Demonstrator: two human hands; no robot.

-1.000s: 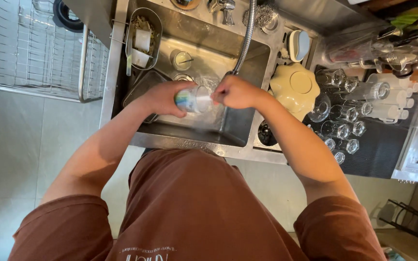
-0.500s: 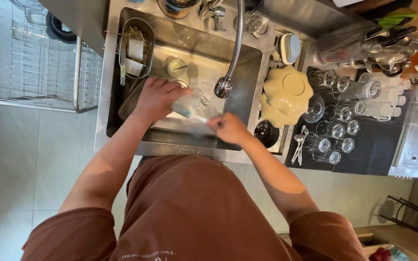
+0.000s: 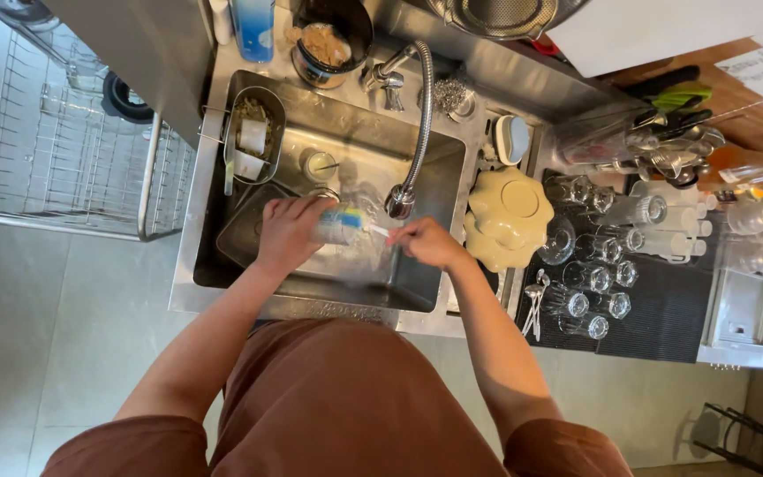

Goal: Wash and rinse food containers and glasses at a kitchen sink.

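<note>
Over the steel sink (image 3: 439,168), my left hand (image 3: 286,231) grips a clear glass (image 3: 339,224) held on its side, with a blue-green brush head inside it. My right hand (image 3: 426,242) pinches the thin white handle of that brush (image 3: 376,229), just right of the glass. Both hands hover under the head of the flexible spring faucet (image 3: 402,200), above the wet sink bottom.
A metal caddy (image 3: 252,134) with scraps hangs on the sink's left wall. A pale yellow flower-shaped plate (image 3: 509,216) lies right of the sink, beside several upturned glasses (image 3: 595,276) and spoons on a dark mat. A wire rack (image 3: 81,141) stands at left.
My right hand has moved up and back toward the glass, pushing the brush in after pulling it out. The view has shifted, showing more of the counter behind the sink.
</note>
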